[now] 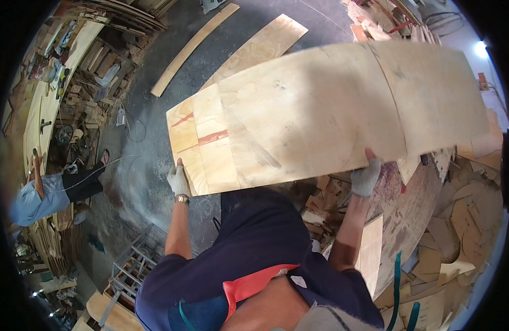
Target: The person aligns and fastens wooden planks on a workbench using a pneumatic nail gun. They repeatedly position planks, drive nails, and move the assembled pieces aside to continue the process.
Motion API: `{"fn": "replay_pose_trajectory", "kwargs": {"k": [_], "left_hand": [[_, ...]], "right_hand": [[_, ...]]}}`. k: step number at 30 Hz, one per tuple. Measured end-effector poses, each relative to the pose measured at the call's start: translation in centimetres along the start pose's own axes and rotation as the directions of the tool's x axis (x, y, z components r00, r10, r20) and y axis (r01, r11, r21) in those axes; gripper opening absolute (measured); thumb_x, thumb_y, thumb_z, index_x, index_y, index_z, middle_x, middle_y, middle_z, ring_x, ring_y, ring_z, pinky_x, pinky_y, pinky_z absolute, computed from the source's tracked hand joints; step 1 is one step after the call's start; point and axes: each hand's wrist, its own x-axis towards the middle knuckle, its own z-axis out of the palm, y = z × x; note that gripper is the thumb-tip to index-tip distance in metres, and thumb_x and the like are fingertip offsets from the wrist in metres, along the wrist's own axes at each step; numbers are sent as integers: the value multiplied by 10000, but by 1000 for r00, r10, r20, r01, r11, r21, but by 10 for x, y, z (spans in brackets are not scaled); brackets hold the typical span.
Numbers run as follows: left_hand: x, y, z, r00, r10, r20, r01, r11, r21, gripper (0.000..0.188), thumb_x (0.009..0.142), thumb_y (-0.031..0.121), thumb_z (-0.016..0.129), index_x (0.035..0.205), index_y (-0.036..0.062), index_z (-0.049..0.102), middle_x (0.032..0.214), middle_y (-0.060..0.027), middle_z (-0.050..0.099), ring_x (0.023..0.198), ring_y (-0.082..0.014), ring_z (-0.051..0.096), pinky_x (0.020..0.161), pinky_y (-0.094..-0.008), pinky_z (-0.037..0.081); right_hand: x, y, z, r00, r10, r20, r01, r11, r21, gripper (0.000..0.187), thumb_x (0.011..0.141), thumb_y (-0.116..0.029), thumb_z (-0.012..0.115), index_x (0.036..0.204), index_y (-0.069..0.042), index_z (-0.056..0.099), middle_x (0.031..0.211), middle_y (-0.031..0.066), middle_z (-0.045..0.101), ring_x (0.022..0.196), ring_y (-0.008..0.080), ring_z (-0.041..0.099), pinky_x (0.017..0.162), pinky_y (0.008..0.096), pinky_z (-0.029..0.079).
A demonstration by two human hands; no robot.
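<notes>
A long plywood sheet (304,105) spans the view in front of me, with reddish patches near its left end and a dark seam line toward its right. My left hand (179,179), in a pale glove with bare fingertips, grips its lower left corner, thumb on top. My right hand (366,175), gloved alike, holds the near edge further right, thumb on the upper face. The other fingers of both hands are hidden under the sheet. A watch (181,198) sits on my left wrist.
A wide board (260,52) and a narrow strip (195,49) lie on the grey floor beyond. At the left, another person (50,190) is beside a long workbench (39,118). Wood offcuts (453,243) heap up at the right; a metal frame (130,270) stands at the lower left.
</notes>
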Motion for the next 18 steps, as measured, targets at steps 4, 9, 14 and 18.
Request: {"fn": "replay_pose_trajectory", "kwargs": {"k": [4,9,14,18], "left_hand": [[-3,-7,1,994,-59,-94,33,965,-259,411,981,359,689,701,90,551,704,35,560,618,-60,451,555,-265,391],[0,-54,19,987,-98,-129,29,888,-459,424,1018,415,612,860,26,669,840,-20,671,721,-97,574,650,-284,490],[27,-74,84,985,-94,147,103,993,-55,682,1007,522,561,1305,-91,563,1241,-207,657,1128,-284,631,1017,-403,474],[59,46,135,945,280,171,-320,904,285,941,932,509,657,1558,-55,235,1586,-304,307,1484,-377,318,1207,-427,266]], "right_hand": [[42,-3,57,996,36,79,-34,999,-29,372,833,-87,707,1193,-42,625,1142,112,656,1102,260,618,955,433,547],[45,-17,115,972,61,227,-53,998,-42,398,846,-110,730,1224,-49,625,1134,103,670,1038,260,657,884,432,581],[36,-45,155,903,-148,403,230,959,-165,447,862,-151,753,1269,-45,603,1168,88,671,1052,236,673,852,379,598],[42,-72,193,761,-344,550,475,873,-110,433,811,25,779,1217,-14,635,1133,106,692,1026,197,689,797,316,605]]}}
